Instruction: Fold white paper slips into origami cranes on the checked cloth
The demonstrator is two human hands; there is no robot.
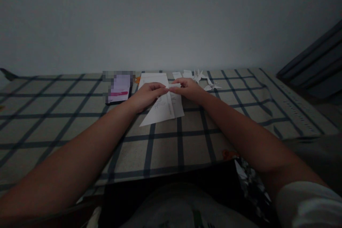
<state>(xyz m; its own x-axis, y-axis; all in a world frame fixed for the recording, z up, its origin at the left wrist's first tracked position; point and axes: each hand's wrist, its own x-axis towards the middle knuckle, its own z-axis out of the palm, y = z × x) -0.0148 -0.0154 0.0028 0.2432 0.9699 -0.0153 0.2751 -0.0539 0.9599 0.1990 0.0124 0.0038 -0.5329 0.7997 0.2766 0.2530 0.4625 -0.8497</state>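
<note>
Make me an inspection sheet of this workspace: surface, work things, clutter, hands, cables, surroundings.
Surface: pale cloth with a dark check pattern.
Job's things: white paper, creased, with faint marks on it.
Clutter: a lit-screen device, partly pixelated, on the left; folded white shapes to the right; a small orange thing behind the left hand.
Hands: left hand and right hand pinch the white paper, fingertips close together.
Cables: nothing seen on the cloth; the dark lower edge is hard to read.
Surroundings: plain wall behind; dim light.
</note>
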